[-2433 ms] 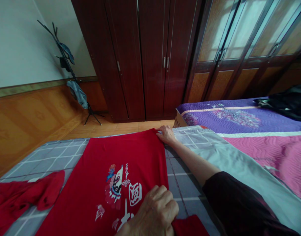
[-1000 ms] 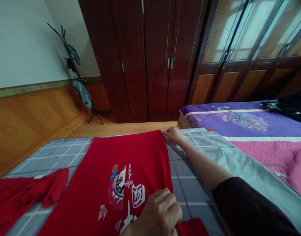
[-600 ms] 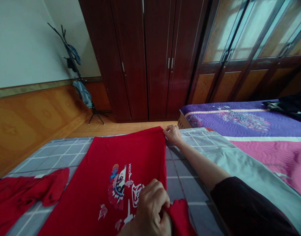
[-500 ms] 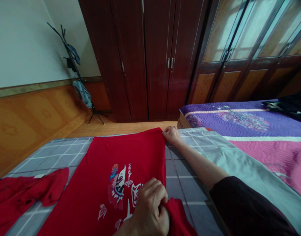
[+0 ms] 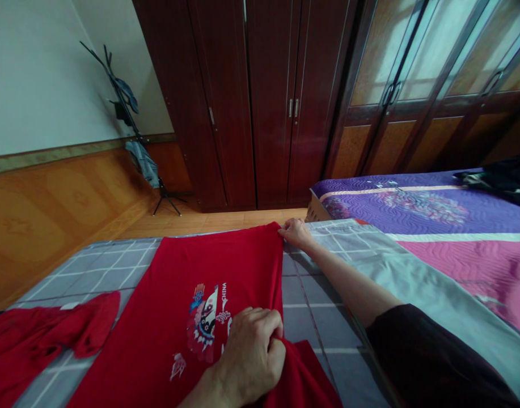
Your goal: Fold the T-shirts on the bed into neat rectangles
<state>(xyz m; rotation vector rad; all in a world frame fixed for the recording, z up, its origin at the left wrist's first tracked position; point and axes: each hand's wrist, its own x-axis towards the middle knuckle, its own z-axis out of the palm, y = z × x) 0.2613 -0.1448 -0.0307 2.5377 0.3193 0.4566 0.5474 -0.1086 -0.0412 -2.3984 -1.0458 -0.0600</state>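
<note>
A red shirt (image 5: pixel 166 317) with a colourful printed figure and white lettering lies spread on a grey checked bed cover (image 5: pixel 311 317). My left hand (image 5: pixel 253 354), low in the middle, is closed on the shirt's fabric near its right edge, and folds bunch beside the fingers. Farther off, my right hand (image 5: pixel 297 233) pinches the shirt's far right corner between thumb and fingers; its dark sleeve comes in from the lower right. The shirt's near end runs out of the picture.
Another red garment (image 5: pixel 51 334) lies at the left. Beyond the bed stand a dark red wardrobe (image 5: pixel 272 158) and a coat rack (image 5: pixel 134 124) with clothes. At the right, a purple and pink quilt (image 5: pixel 413 207) bears dark clothing (image 5: pixel 506 181).
My left hand has moved slightly left and up with the gripped fabric, drawing the shirt's right edge in a little. My right hand keeps its pinch on the corner, shifted only slightly.
</note>
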